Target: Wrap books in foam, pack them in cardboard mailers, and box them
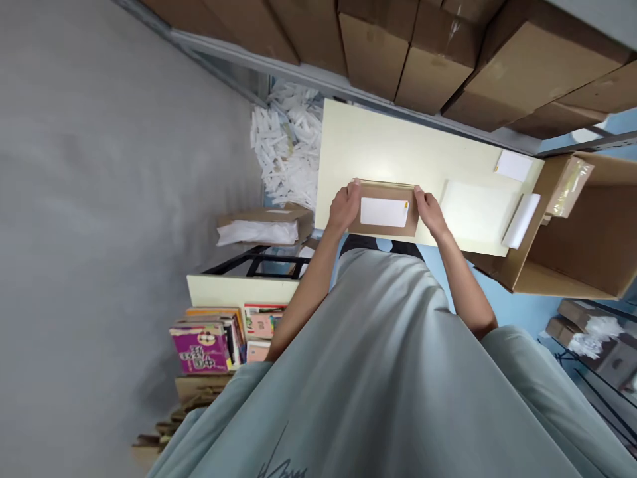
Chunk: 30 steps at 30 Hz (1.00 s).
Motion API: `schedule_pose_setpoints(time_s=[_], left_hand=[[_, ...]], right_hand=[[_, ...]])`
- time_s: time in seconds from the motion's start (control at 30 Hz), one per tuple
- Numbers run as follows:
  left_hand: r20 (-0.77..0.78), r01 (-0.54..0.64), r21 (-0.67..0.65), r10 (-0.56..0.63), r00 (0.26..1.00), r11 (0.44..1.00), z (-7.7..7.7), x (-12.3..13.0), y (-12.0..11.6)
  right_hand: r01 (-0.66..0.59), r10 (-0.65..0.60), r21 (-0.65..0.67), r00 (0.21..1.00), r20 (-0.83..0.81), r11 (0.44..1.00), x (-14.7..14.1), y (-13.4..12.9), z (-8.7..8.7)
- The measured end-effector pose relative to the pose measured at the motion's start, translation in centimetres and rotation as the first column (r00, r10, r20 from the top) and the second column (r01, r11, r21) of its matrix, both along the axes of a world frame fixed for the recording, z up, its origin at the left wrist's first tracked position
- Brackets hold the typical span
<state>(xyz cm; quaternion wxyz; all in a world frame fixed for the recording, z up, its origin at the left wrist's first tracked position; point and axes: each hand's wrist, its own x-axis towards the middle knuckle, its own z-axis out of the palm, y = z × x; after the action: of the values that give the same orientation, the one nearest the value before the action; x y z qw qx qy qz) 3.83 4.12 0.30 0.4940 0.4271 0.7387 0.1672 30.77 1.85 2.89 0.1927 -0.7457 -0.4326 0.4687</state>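
Note:
A flat brown cardboard box (354, 228) with a white label (383, 212) on its top face is held between my two hands, over the front edge of the cream table (388, 139). My left hand (344, 207) grips the box's left end, its thumb along the far corner. At the opposite end, my right hand (430, 211) is closed on the far right corner. The label carries a small yellow mark at its right end. What lies under the box is hidden.
White sheets (475, 211) and a white roll (521, 220) lie on the table's right side. Beyond stands a large open carton (572, 259). A shelf of boxes (378, 53) overhangs the back. Shredded paper (291, 149) fills the left, above stacked books (204, 345).

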Motion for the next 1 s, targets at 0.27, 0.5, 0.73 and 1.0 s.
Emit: schedule_pose_setpoints(time_s=[0.27,0.5,0.73,1.0], left_hand=[[0.055,-0.059,0.088,0.054,0.997,0.994,1.2,-1.9,1.1],[0.063,0.149,-0.012,-0.148,0.987,0.989,-1.1,-1.3,1.6],[0.14,0.271,0.016,-0.27,0.953,0.963,-0.8,-0.5,1.6],[-0.024,0.275,0.063,-0.274,0.961,0.959,0.7,-0.2,2.4]], right_hand=[[0.247,-0.258,0.108,0.961,0.102,0.963,-2.3,-1.6,2.2],[0.156,-0.172,0.122,0.976,0.131,0.98,-2.7,-2.9,-0.5],[-0.038,0.047,-0.066,0.988,0.146,0.997,-1.1,-3.5,-0.9],[-0.142,0.143,-0.017,0.982,0.119,0.99,1.3,-1.5,0.2]])
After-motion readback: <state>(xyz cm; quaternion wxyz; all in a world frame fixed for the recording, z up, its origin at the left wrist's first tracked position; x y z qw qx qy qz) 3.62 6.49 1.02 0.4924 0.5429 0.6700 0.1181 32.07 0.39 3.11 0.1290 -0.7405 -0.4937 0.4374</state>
